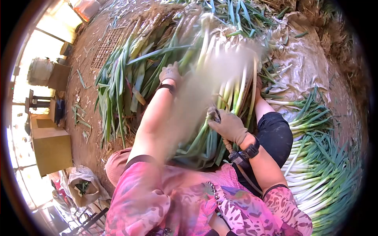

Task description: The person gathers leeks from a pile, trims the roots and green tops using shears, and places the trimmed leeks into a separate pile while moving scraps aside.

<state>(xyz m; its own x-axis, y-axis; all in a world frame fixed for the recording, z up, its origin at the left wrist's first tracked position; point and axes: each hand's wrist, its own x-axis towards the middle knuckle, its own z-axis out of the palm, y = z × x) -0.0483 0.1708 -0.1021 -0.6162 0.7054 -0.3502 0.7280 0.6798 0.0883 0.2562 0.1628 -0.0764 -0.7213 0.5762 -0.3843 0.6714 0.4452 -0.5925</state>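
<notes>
My gloved left hand (170, 73) is closed around the green part of a leek (188, 59), at the edge of a big heap of untrimmed leeks (132, 78); a pale blur hides some of its fingers. My gloved right hand (228, 125) grips what looks like an air blow gun (214, 113). Its dark tip shows past my fingers, and a fitting and hose (227, 145) come out below the palm. Right in front of it, white-stemmed leeks (238, 92) lie with their green leaves pointing toward my lap.
Cleaned leeks (305, 165) are piled on my right, beside a crumpled plastic sheet (301, 59). More leeks (236, 15) lie ahead. A rusty grate (108, 45) rests on the dirt floor. On the left are a cardboard box (51, 151) and a sack (84, 185).
</notes>
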